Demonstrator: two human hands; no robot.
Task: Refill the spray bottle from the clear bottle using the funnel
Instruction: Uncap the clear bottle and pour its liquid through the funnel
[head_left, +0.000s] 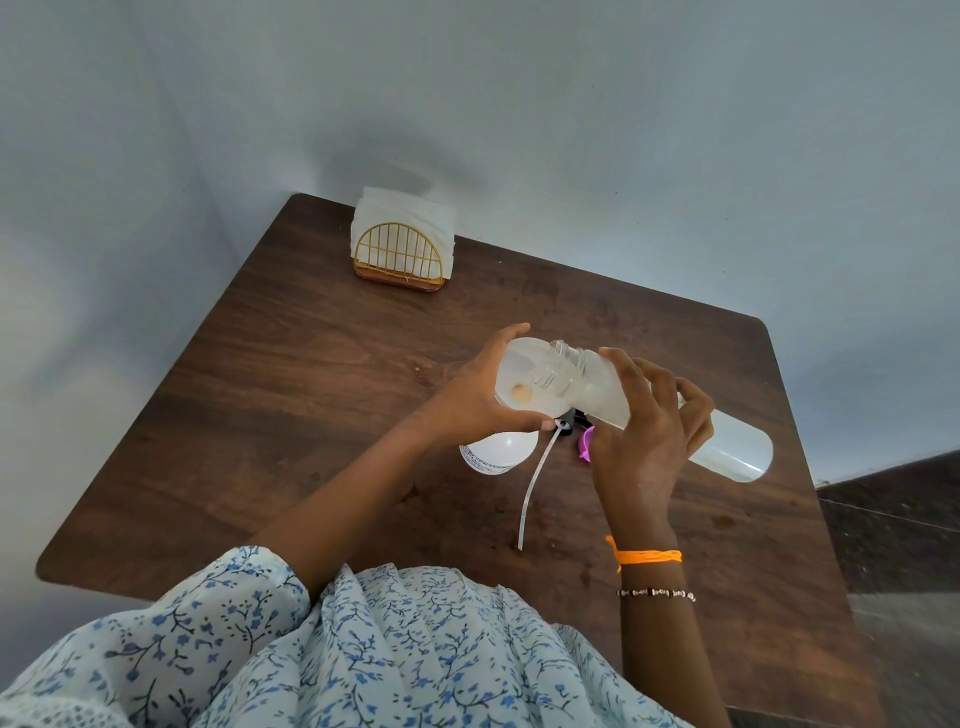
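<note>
Right hand gripped the tipped bottle, left hand held the funnel; tilt faster and it'd probably overflow.

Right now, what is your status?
Left hand holds funnel on spray bottle. Right hand tips clear bottle into it. Sprayer head lies beside.

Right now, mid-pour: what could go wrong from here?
1. The clear bottle is tipped steeply by the right hand, its mouth just over the funnel rim; a slight drift might spill onto the table.
2. The left hand alone steadies the funnel on the spray bottle; it could tip if that grip loosens.
3. The spray head with its dip tube lies right beside the hands and could get knocked.
</note>
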